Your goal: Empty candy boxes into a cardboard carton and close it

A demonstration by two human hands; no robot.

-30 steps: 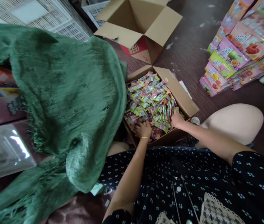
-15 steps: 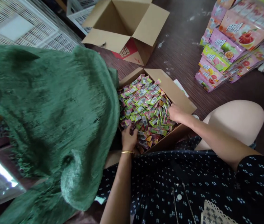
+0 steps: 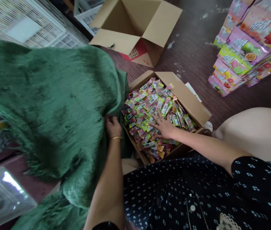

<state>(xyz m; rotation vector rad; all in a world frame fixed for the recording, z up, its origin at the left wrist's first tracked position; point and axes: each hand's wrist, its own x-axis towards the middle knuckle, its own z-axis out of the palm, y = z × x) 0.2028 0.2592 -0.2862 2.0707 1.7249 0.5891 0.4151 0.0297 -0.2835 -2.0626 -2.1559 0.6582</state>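
An open cardboard box [image 3: 192, 103] on the floor is filled with several small pink, green and yellow sachets [image 3: 149, 105]. My right hand [image 3: 164, 126] lies on top of the sachets with its fingers spread flat, holding nothing. My left hand [image 3: 112, 126], with a gold bangle at the wrist, is at the box's left edge, its fingers closed on the edge of a large green fuzzy cloth [image 3: 54, 105] that hangs over the left side of the box.
An empty open cardboard box [image 3: 135, 22] stands behind. Stacks of pink and green printed packs [image 3: 243, 51] lie on the dark floor at the right. White plastic crates [image 3: 27, 22] are at the back left. My bare knee [image 3: 255, 131] is right of the box.
My left hand left the sachets and moved left to grip the green cloth. My right hand slid from the box's right side to the middle and spread flat.
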